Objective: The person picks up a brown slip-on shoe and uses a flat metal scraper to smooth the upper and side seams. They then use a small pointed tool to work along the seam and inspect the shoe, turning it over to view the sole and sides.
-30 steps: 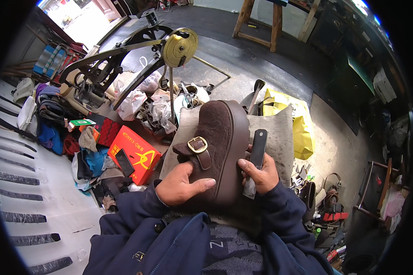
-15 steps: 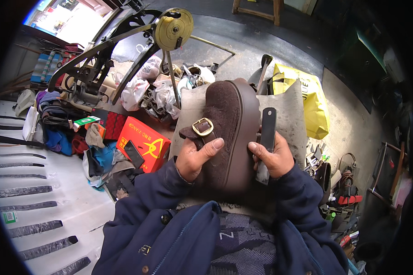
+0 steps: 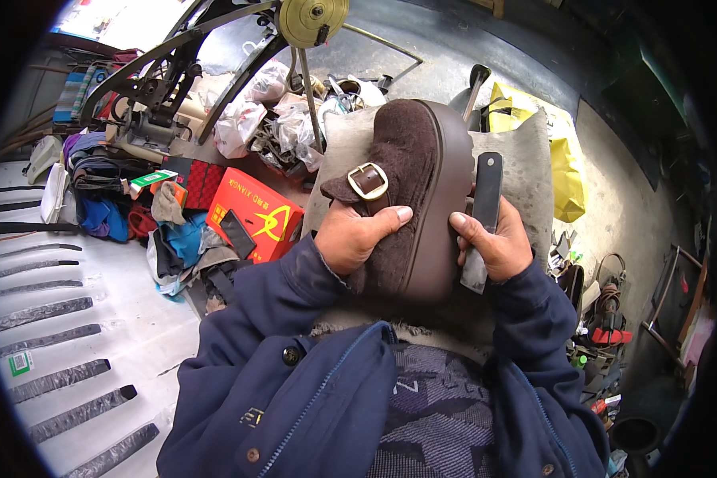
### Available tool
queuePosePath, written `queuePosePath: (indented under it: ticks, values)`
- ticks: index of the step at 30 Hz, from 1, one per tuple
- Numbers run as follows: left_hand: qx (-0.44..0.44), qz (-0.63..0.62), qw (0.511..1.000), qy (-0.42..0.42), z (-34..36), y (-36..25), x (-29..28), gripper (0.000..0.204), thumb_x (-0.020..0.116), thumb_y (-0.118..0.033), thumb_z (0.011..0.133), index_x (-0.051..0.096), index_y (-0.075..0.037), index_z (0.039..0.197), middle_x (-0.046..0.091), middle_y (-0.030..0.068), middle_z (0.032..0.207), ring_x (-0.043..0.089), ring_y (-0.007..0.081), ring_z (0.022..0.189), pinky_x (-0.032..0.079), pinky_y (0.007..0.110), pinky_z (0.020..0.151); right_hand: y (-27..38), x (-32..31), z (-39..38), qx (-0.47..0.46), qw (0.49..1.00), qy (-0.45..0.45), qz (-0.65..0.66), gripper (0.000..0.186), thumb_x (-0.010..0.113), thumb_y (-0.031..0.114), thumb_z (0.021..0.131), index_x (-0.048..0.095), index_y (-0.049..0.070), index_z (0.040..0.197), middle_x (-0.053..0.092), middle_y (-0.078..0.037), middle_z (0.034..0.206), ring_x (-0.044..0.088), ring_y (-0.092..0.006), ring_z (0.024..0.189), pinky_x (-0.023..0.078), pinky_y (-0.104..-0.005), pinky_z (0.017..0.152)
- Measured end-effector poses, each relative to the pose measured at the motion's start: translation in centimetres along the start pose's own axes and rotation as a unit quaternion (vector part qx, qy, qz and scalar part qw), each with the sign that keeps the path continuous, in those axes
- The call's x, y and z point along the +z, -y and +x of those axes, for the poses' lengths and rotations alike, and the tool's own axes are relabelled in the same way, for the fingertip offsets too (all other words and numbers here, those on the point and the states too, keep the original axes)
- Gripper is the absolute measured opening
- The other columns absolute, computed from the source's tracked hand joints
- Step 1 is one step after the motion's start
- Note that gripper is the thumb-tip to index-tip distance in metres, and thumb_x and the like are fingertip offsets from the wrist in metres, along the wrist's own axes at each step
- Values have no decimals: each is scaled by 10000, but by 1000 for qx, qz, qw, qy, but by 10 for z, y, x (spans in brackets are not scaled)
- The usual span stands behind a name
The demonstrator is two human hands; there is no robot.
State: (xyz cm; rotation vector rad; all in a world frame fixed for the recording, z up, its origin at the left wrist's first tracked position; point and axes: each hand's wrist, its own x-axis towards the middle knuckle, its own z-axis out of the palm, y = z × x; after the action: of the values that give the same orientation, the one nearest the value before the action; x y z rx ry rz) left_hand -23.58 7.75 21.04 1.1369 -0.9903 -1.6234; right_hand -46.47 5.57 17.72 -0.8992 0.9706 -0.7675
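A dark brown fuzzy shoe point(image 3: 402, 151) with a thick brown sole point(image 3: 446, 191) is tilted on its side above my lap, toe pointing away from me. My left hand point(image 3: 358, 235) grips its upper, thumb pressed on the fuzzy surface just below a strap with a gold buckle point(image 3: 367, 182). On the other side, my right hand point(image 3: 498, 239) is closed around a flat black-handled blade tool point(image 3: 487, 187). Its pale metal end points down toward me. The right thumb tip lies close to the sole's edge; whether it touches I cannot tell.
A grey cloth point(image 3: 518, 171) covers my lap beneath the shoe. Ahead left stands a black iron machine with a yellow wheel point(image 3: 315, 16). An orange-red box point(image 3: 251, 211) sits left, near dark strips point(image 3: 52, 338) on a white surface. A yellow bag point(image 3: 566, 159) stands at right.
The shoe, both hands and the tool now sit slightly farther right in the picture. The background has shifted upward with the view. Both grips look the same.
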Motion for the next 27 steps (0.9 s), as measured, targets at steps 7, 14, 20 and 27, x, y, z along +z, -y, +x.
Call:
queuePosePath:
  ticks: [7, 14, 20, 27]
  values:
    - [-12, -12, 999, 46, -2, -6, -4, 488, 706, -101, 920, 547, 13, 1367, 666, 121, 1272, 654, 194, 1112, 532, 360, 970, -3, -1, 0, -1, 1000, -3, -7, 461, 754, 189, 936, 522, 5, 1289, 600, -21, 827, 581, -97, 616, 529, -270, 519]
    - [-36, 89, 982, 163, 2, -4, -9, 643, 688, -356, 975, 461, 8, 1453, 576, 120, 1392, 544, 228, 1261, 425, 389, 1088, -2, -3, 0, -4, 1000, -1, -30, 370, 708, 146, 956, 509, 9, 1236, 590, -27, 819, 577, -104, 619, 514, -267, 530]
    - [8, 116, 984, 136, 5, -2, -6, 556, 704, -350, 975, 547, 25, 1354, 630, 111, 1288, 581, 195, 1164, 466, 360, 1022, -2, -3, -2, 9, 999, -15, -38, 365, 719, 149, 950, 523, 11, 1224, 592, -27, 795, 585, -109, 617, 515, -266, 523]
    - [-36, 59, 991, 116, 0, -7, -6, 510, 666, -325, 1001, 548, 25, 1353, 631, 109, 1296, 580, 198, 1178, 461, 363, 1030, 7, -1, -7, -11, 998, -52, 44, 377, 674, 197, 985, 561, -56, 1241, 601, -55, 709, 599, -152, 553, 496, -283, 523]
